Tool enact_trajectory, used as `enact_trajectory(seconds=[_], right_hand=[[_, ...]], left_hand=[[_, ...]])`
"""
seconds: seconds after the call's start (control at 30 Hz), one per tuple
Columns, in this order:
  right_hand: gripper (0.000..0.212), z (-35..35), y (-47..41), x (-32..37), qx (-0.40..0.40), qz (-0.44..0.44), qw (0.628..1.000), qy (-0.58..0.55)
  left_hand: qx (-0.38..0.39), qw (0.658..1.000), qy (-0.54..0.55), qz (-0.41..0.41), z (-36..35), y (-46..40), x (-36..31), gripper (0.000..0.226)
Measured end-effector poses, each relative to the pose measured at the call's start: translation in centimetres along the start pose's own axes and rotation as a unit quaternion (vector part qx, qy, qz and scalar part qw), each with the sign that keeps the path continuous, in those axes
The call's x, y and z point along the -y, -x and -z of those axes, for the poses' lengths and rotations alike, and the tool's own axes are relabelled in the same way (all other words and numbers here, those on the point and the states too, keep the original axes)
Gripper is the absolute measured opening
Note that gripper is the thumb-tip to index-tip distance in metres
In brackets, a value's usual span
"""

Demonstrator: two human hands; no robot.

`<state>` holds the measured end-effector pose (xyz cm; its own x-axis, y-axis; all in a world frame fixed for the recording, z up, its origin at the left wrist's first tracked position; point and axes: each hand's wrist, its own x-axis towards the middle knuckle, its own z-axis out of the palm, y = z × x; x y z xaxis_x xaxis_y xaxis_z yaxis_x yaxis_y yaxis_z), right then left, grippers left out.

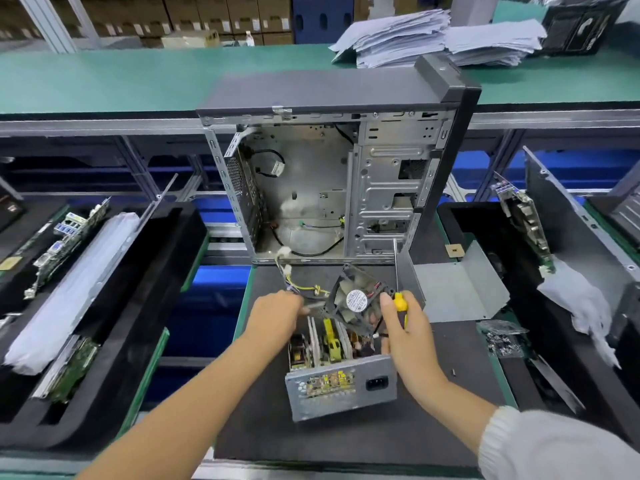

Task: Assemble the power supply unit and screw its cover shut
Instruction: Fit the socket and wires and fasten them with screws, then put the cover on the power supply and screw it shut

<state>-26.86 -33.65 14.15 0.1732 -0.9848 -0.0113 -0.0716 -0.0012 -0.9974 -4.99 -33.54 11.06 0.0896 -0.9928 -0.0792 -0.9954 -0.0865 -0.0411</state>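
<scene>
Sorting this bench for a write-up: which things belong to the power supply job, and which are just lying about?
Job: supply box, fan, screwdriver, cover, screws.
Lying about: PC case, paper stacks, boards.

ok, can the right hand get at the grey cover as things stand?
Probably not yet. The right hand is full, gripping the screwdriver and steadying the fan over the open PSU. The cover lies close to its right with nothing between them.
</scene>
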Motion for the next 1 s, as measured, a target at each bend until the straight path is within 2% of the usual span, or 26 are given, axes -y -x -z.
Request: enact_trajectory(seconds=[0.13, 0.2, 0.27, 0.33, 0.4, 0.47, 0.53, 0.67, 0.7, 0.77, 0.87, 0.97, 1.0], right_hand=[[0.025, -0.5, 0.4, -2.0, -0.026, -0.021, 0.999, -0.022], [0.027, -0.4, 0.3, -2.7, -0.01, -0.018, 1.0, -0.013], [0.026, -0.1, 0.2, -3.2, 0.03, -0.015, 0.999, 0.004], [0.014, 0.3, -0.1, -3.6, 0.075, -0.009, 0.997, 0.032], [0.023, 0.7, -0.6, -3.9, 0.128, 0.014, 0.989, 0.075], [0.019, 0.7, -1.0, -3.9, 0.203, 0.039, 0.972, 0.111], [0.016, 0.6, -1.4, -3.8, 0.269, 0.047, 0.95, 0.151], [0.036, 0.4, -1.9, -3.9, 0.338, 0.043, 0.917, 0.207], [0.041, 0.3, -1.8, -4.0, 0.356, 0.047, 0.907, 0.22], [0.051, 0.2, -1.8, -4.6, 0.376, 0.05, 0.894, 0.237], [0.044, 0.0, -2.0, -5.0, 0.38, 0.077, 0.89, 0.241], [0.039, 0.1, -2.2, -4.6, 0.397, 0.112, 0.883, 0.224], [0.03, 0.1, -2.2, -4.4, 0.406, 0.112, 0.881, 0.216]], left_hand=[[-0.051, 0.998, -0.025, -0.02, -0.4, -0.4, 0.9, 0.024], [-0.069, 0.997, -0.025, -0.014, -0.8, -0.1, 1.1, 0.022], [-0.088, 0.996, -0.019, -0.021, -1.3, 0.4, 1.2, 0.02], [-0.115, 0.993, 0.01, -0.031, -1.6, 1.0, 1.2, 0.023], [-0.118, 0.992, 0.028, -0.018, -1.4, 1.3, 1.1, 0.03], [-0.113, 0.99, 0.081, 0.01, -1.0, 1.5, 1.0, 0.031], [-0.123, 0.973, 0.193, 0.04, -0.3, 2.0, 1.2, 0.024], [-0.231, 0.892, 0.387, 0.028, 0.4, 5.1, 1.4, 0.006], [-0.22, 0.87, 0.441, 0.015, 0.5, 5.9, 1.3, 0.01], [-0.14, 0.838, 0.527, -0.014, 0.2, 7.5, 0.9, 0.021], [-0.029, 0.835, 0.55, -0.024, -0.9, 8.4, 0.4, 0.016], [-0.008, 0.822, 0.57, -0.013, -1.0, 8.2, 0.4, 0.021], [-0.008, 0.819, 0.573, -0.023, -0.9, 8.1, 0.4, 0.023]])
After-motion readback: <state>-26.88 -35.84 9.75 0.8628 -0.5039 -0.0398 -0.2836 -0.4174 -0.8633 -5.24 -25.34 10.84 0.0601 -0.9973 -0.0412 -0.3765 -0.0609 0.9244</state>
